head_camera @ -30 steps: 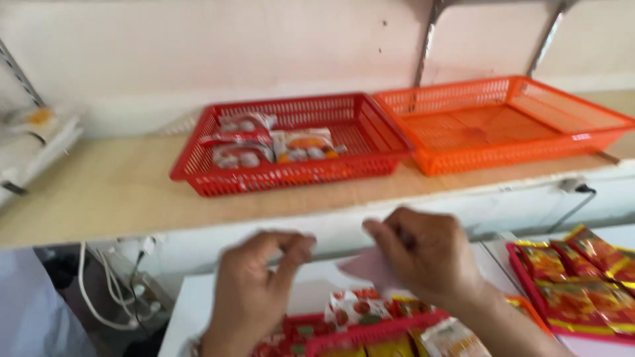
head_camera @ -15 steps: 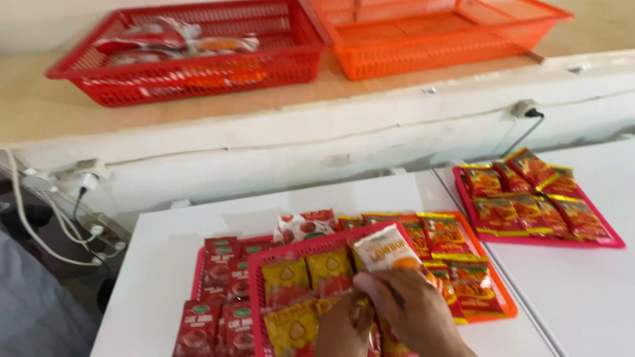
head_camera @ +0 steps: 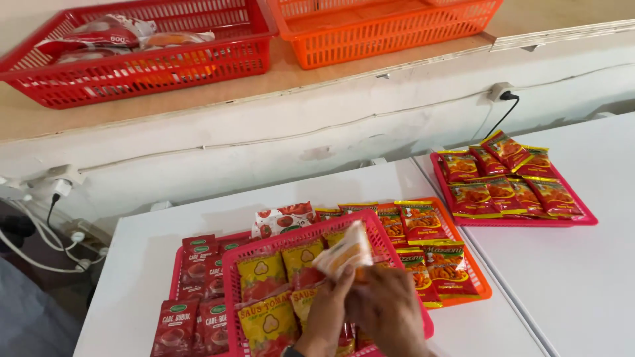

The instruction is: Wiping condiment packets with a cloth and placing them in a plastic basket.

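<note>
My left hand (head_camera: 323,316) and my right hand (head_camera: 385,311) are close together at the bottom of the view, over a red mesh basket (head_camera: 233,264) filled with yellow and red sauce sachets (head_camera: 266,272). Both hands pinch a small white and orange sachet (head_camera: 344,252) and hold it up above the basket. Under the basket lie flat trays: a red one with dark red chilli powder sachets (head_camera: 198,272) on the left, an orange one with red snack packets (head_camera: 433,254) on the right. A white packet with tomato pictures (head_camera: 284,218) lies behind the basket.
A red tray (head_camera: 589,218) of more snack packets sits on the neighbouring white table at right. On the wooden shelf above stand a red basket (head_camera: 132,66) holding packets and an orange basket (head_camera: 390,30). Cables and a wall plug (head_camera: 506,94) run along the wall; more cables hang at left.
The view has tilted a little lower and closer to the table. Both hands have stayed over the red mesh basket, and the white and orange sachet is still held up between them.
</note>
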